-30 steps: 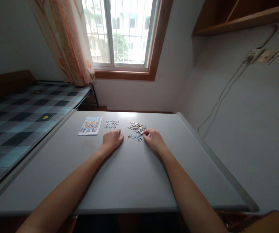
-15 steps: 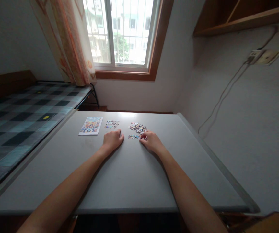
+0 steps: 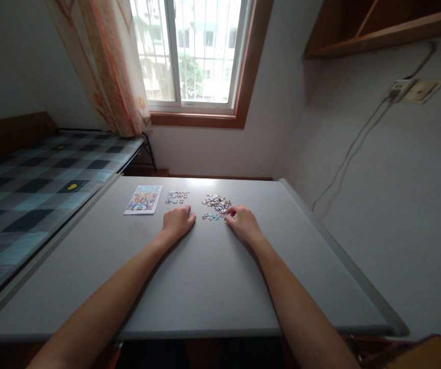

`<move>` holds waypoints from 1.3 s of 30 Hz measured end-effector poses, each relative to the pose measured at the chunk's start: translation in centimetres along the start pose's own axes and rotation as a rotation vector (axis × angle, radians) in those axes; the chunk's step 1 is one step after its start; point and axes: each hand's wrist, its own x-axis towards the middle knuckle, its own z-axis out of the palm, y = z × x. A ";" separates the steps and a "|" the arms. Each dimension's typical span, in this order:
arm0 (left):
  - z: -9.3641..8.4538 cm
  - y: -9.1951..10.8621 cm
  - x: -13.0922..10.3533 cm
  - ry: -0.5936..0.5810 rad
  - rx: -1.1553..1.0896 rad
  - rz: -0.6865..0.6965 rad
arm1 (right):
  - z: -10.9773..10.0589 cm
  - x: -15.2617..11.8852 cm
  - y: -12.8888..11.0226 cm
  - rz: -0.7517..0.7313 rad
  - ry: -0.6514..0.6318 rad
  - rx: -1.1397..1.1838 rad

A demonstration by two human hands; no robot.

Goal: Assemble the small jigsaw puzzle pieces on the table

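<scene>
My left hand [image 3: 177, 220] rests on the table, fingers curled in a loose fist, thumb beside them. I see nothing in it. Just beyond it lies a small group of jigsaw pieces [image 3: 177, 195]. At the right edge of a heap of loose jigsaw pieces [image 3: 217, 201], my right hand [image 3: 243, 221] is bent down with thumb and fingertips close together around a puzzle piece, mostly hidden by the fingers. A short row of bluish pieces [image 3: 211, 217] lies left of those fingertips, in front of the heap. A colourful picture sheet [image 3: 143, 200] lies flat at the left.
The pale table [image 3: 189, 287] reaches toward the window [image 3: 201, 56]. A bed with a checked cover [image 3: 70, 169] stands along its left side, below a curtain [image 3: 108, 66]. Cables [image 3: 347, 164] hang from a socket [image 3: 400, 89] on the right wall, under a wooden shelf [image 3: 389, 33].
My right hand has shifted slightly to the right, away from the row of bluish pieces. My left hand has stayed in place.
</scene>
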 end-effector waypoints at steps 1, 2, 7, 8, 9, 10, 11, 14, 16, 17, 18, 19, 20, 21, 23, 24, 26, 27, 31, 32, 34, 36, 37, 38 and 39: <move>0.0 0.0 0.0 0.000 0.000 0.001 | 0.0 0.0 0.0 -0.017 -0.006 0.020; 0.0 0.0 0.0 0.001 0.001 0.003 | 0.1 0.0 -0.1 -0.039 -0.017 0.043; 0.1 0.2 0.0 0.014 0.009 -0.001 | 0.7 -0.3 -0.5 -0.157 -0.101 0.129; 0.1 0.2 0.0 0.018 0.012 -0.005 | 0.8 -0.3 -0.5 -0.170 -0.110 0.130; 0.1 0.2 0.0 0.023 0.016 -0.007 | 0.9 -0.4 -0.5 -0.179 -0.118 0.127; 0.1 0.2 0.0 0.026 0.019 -0.007 | 0.9 -0.4 -0.6 -0.186 -0.122 0.123; 0.1 0.3 0.0 0.028 0.019 -0.008 | 1.0 -0.4 -0.6 -0.191 -0.126 0.121; 0.0 0.3 0.0 0.019 0.012 -0.017 | 1.0 -0.4 -0.5 -0.198 -0.125 0.123; -0.1 0.3 0.0 0.006 0.006 -0.025 | 1.0 -0.3 -0.5 -0.196 -0.120 0.122; -0.1 0.4 -0.1 0.003 0.005 -0.028 | 1.0 -0.3 -0.5 -0.195 -0.119 0.119; -0.2 0.4 -0.1 0.001 0.004 -0.030 | 1.0 -0.3 -0.5 -0.194 -0.117 0.116; -0.2 0.4 -0.1 0.002 0.003 -0.031 | 1.0 -0.3 -0.6 -0.192 -0.115 0.114; -0.3 0.4 -0.1 0.003 0.002 -0.032 | 1.0 -0.3 -0.6 -0.191 -0.115 0.113; -0.3 0.4 -0.1 0.005 0.001 -0.032 | 1.0 -0.3 -0.7 -0.189 -0.115 0.112; -0.3 0.4 -0.1 0.005 0.000 -0.030 | 1.0 -0.3 -0.7 -0.185 -0.112 0.109; -0.2 0.4 -0.1 0.004 0.000 -0.028 | 0.9 -0.3 -0.7 -0.176 -0.097 0.104; -0.1 0.3 -0.1 0.003 -0.001 -0.022 | 0.7 -0.1 -0.4 -0.131 -0.030 0.077; -0.1 0.2 0.0 0.004 -0.002 -0.019 | 0.6 0.0 -0.2 -0.096 0.018 0.059; 0.2 0.0 0.1 0.023 0.004 -0.007 | 0.3 0.6 0.8 0.007 0.156 0.019; 0.3 -0.1 0.2 0.028 0.006 -0.002 | 0.3 0.7 1.0 0.013 0.170 0.016; 0.4 -0.2 0.2 0.037 0.008 0.012 | 0.4 0.7 1.1 -0.002 0.177 0.019; 0.5 -0.2 0.2 0.043 0.007 0.018 | 0.6 0.6 0.9 -0.049 0.147 0.031; 0.5 -0.2 0.2 0.042 0.005 0.018 | 0.7 0.4 0.7 -0.078 0.121 0.035; 0.5 -0.1 0.2 0.041 0.005 0.016 | 0.8 0.3 0.5 -0.105 0.096 0.036; 0.5 -0.1 0.2 0.040 0.006 0.013 | 0.9 0.2 0.4 -0.126 0.071 0.033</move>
